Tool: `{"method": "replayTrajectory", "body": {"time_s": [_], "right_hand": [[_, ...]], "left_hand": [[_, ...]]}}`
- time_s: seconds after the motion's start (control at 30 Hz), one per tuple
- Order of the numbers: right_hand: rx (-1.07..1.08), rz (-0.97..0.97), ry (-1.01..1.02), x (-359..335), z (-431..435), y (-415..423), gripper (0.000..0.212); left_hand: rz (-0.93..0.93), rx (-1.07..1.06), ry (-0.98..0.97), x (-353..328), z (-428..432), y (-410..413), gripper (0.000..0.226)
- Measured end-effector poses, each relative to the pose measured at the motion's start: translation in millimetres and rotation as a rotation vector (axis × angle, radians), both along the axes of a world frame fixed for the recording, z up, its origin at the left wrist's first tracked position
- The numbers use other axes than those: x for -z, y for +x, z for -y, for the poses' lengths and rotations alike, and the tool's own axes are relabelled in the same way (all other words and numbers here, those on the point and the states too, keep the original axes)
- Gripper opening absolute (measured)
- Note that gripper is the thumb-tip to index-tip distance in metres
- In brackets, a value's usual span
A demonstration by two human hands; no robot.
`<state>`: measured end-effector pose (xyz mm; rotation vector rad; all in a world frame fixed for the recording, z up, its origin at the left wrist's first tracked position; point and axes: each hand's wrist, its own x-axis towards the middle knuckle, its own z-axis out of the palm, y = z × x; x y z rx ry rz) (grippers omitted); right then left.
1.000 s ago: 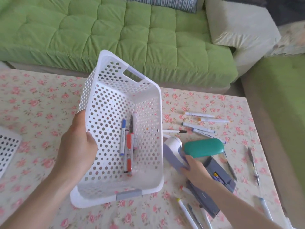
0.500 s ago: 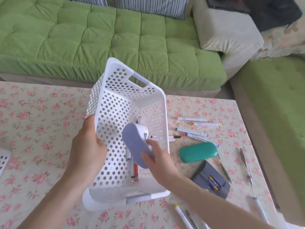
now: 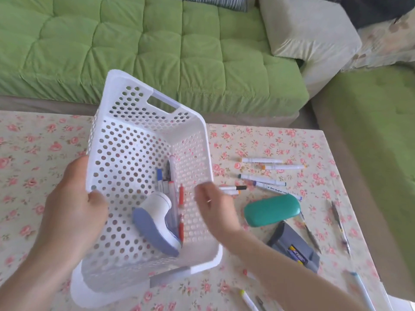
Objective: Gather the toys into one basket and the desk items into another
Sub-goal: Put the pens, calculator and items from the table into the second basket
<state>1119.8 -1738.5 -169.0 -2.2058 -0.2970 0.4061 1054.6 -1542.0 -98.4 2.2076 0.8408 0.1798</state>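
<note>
Basket (image 3: 134,153): tilted over the surface (image 3: 33,153); long axis runs near to far.
Gadget (image 3: 157,223): in the basket's near right corner beside the markers (image 3: 173,189); white neck points away, blue base toward the left hand.
Left hand (image 3: 74,212): grips the left wall, thumb inside.
Right hand (image 3: 215,212): fingers (image 3: 202,191) loosely spread, holding nothing, over the right rim; blurred, so contact unclear.
</note>
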Motion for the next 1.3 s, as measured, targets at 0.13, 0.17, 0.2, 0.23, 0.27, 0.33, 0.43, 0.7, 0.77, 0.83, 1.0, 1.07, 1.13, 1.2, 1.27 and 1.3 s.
{"method": "replayTrajectory", "body": {"time_s": [0.13, 0.17, 0.2, 0.23, 0.27, 0.33, 0.43, 0.7, 0.77, 0.83, 1.0, 1.07, 1.13, 1.2, 1.27, 1.3], "right_hand": [[0.032, 0.102, -0.259, 19.8, 26.5, 43.7, 0.024], [-0.028, 0.071, -0.377, 28.7, 32.0, 50.0, 0.024], [-0.089, 0.032, -0.488, 37.4, 37.7, 54.8, 0.023], [-0.139, -0.010, -0.591, 44.3, 42.4, 57.9, 0.019], [-0.181, -0.050, -0.675, 48.8, 47.6, 59.7, 0.019], [-0.236, -0.124, -0.774, 59.3, 51.3, 62.6, 0.040], [-0.264, -0.121, -0.860, 69.3, 42.5, 62.3, 0.057], [-0.091, -0.236, -0.883, 81.7, 23.8, 57.8, 0.030], [-0.034, -0.315, -0.759, 75.0, 22.1, 58.2, 0.022], [0.030, -0.304, -0.608, 65.9, 21.2, 59.3, 0.014], [0.240, -0.125, -0.177, 24.9, 7.6, 59.6, 0.003], [0.229, -0.117, -0.077, 4.1, -4.4, 53.3, 0.002], [0.169, -0.167, -0.019, -13.2, -19.2, 43.1, 0.004], [0.090, -0.221, -0.011, -23.9, -28.9, 32.8, 0.013], [0.053, -0.236, -0.036, -25.0, -28.0, 28.1, 0.028], [0.064, -0.222, -0.032, -25.1, -22.6, 27.7, 0.031]], "left_hand": [[0.028, -0.030, 0.024, 3.8, -8.3, 7.7, 0.060], [0.017, -0.033, 0.032, 2.8, -7.9, 8.1, 0.060], [-0.002, -0.028, 0.038, -0.3, -6.0, 8.1, 0.059], [-0.024, -0.016, 0.042, -4.1, -3.7, 7.7, 0.059], [-0.045, -0.002, 0.042, -9.5, -0.4, 7.1, 0.059], [-0.077, 0.015, 0.044, -15.4, 0.5, 5.3, 0.058], [-0.087, 0.026, 0.043, -17.0, -1.8, 3.4, 0.058], [-0.113, 0.014, 0.028, -16.3, -6.7, 2.1, 0.059], [-0.118, 0.011, 0.028, -17.3, -7.8, 2.6, 0.060], [-0.128, 0.014, 0.031, -17.6, -9.1, 2.2, 0.060], [-0.114, 0.021, 0.009, -22.7, -7.4, 0.9, 0.058], [-0.099, 0.037, -0.012, -27.3, -1.3, 2.7, 0.057], [-0.082, 0.067, -0.022, -31.4, 7.3, 3.8, 0.056], [-0.067, 0.101, -0.012, -36.2, 18.5, 5.7, 0.056], [-0.056, 0.128, 0.005, -38.6, 28.1, 8.2, 0.057], [-0.050, 0.140, 0.003, -38.4, 32.7, 9.2, 0.057]]}}
